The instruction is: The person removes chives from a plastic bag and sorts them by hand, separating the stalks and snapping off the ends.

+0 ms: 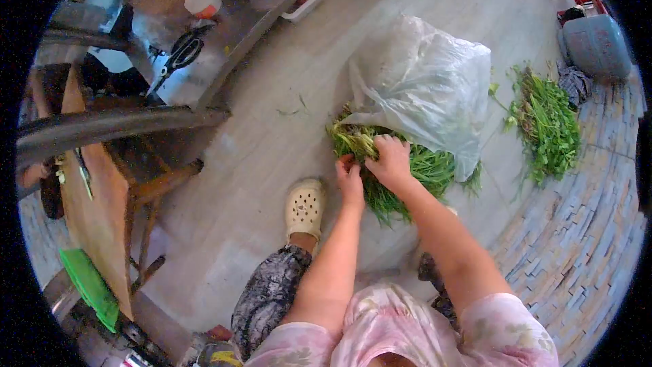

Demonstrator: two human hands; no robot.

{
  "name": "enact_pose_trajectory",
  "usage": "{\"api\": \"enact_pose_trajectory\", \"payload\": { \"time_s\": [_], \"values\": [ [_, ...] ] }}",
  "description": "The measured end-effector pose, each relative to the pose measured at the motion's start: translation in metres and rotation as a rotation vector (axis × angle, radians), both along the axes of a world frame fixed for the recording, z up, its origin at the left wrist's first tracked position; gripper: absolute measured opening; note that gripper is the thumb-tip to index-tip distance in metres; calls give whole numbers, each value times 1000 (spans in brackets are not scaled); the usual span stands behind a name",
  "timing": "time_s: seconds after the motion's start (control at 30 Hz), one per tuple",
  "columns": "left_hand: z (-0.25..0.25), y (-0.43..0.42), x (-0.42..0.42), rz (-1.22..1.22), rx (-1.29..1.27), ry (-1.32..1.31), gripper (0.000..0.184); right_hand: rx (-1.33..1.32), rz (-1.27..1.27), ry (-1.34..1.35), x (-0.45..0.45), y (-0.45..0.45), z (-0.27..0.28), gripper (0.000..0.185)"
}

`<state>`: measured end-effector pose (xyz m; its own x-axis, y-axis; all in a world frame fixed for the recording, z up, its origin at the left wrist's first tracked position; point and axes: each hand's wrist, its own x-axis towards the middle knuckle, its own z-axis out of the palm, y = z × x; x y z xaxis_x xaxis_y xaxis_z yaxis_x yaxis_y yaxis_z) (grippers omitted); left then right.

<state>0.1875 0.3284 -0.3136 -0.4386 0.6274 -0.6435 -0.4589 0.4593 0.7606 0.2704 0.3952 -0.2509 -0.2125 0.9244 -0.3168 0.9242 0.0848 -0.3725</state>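
A pile of long, thin green herbs (435,175) lies on the floor in front of me, its pale, brownish root ends toward the upper left. My right hand (391,162) reaches over the pile, fingers closed around some stems near those ends. Just to its left, my left hand (349,178) is pinched at the edge of the same herbs, its fingertips partly hidden. A whitish translucent plastic bag (428,81) rests against the far side of the pile and covers part of it. Off to the right lies a second heap of leafy greens (547,126).
My foot in a cream clog (305,207) stands left of the herbs. Black-handled scissors (182,54) lie on a surface at upper left, near a wooden stool (102,211). A grey-blue container (596,47) stands at far right. Small green scraps (299,105) dot the floor.
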Motion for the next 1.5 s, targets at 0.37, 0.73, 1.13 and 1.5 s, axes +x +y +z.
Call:
{"api": "enact_pose_trajectory", "payload": {
  "time_s": [0.37, 0.73, 1.13, 1.5],
  "values": [
    [41, 23, 0, 27, 128, 398, 14, 223, -385, 427, 72, -23, 30, 29],
    [71, 35, 52, -578, 285, 357, 24, 89, -547, 708, 73, -17, 41, 36],
    [14, 32, 47, -538, 232, 221, 28, 230, -774, 608, 83, -5, 37, 25],
    [-1, 35, 13, -723, 116, 246, 40, 574, -993, 1164, 187, -21, 219, 19]
  ]
}}
